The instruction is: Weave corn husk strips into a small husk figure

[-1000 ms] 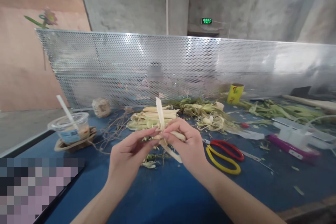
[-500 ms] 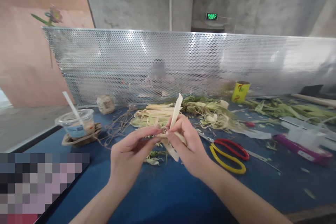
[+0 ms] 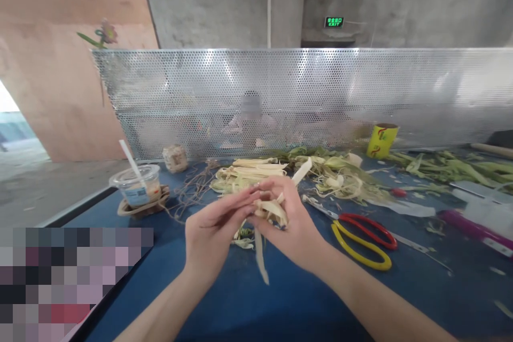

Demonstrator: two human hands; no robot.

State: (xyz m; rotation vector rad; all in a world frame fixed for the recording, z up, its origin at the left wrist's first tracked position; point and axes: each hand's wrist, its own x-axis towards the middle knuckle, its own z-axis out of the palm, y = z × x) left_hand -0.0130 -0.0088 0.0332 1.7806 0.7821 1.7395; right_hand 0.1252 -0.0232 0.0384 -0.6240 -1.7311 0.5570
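Observation:
Pale corn husk strips (image 3: 272, 210) are bunched between my two hands above the blue table (image 3: 240, 299). My right hand (image 3: 294, 224) is closed round them, with one strip end sticking up past the fingers and another hanging below. The fingers of my left hand (image 3: 216, 222) are pressed together at the husk's left side; their tips are partly hidden against the right hand. Just behind the hands lies a stack of flat, pale husks (image 3: 244, 171). Scissors (image 3: 363, 240) with one red and one yellow handle loop rest to the right.
A lidded cup with a straw (image 3: 140, 187) stands left in a cardboard holder, near tangled twine (image 3: 196, 187). Green husks (image 3: 444, 171), a yellow roll (image 3: 382, 140) and a purple-based tool (image 3: 476, 230) are on the right. A perforated metal screen (image 3: 320, 101) closes the back; a person (image 3: 250, 117) shows through it.
The view has swung slightly left. The upright husk strip now leans right, and the husk is bunched and folded in the right hand, with a longer end hanging down.

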